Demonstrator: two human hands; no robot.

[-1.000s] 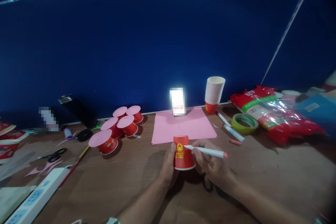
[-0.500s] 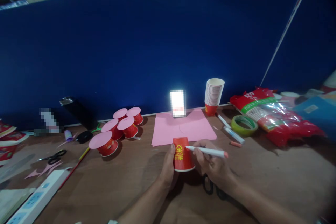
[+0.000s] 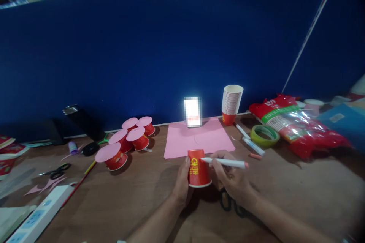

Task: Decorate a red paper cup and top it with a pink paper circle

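An upside-down red paper cup (image 3: 199,168) with yellow print stands on the wooden table, just in front of a pink paper sheet (image 3: 198,137). My left hand (image 3: 182,180) is closed round the cup's left side. My right hand (image 3: 231,177) grips a white marker (image 3: 228,163) with a pink end; its tip touches the cup's right side. Black scissors (image 3: 229,204) lie partly hidden under my right wrist.
Several inverted red cups with pink discs (image 3: 125,142) sit at left. A stack of cups (image 3: 231,103), green tape roll (image 3: 265,135), loose markers (image 3: 252,145) and a red plastic bag (image 3: 296,124) lie at right. Second scissors (image 3: 57,169) and a power strip (image 3: 37,216) are at far left.
Hands, cup and marker have hardly moved; the marker tip stays against the cup. The camera view shifted slightly.
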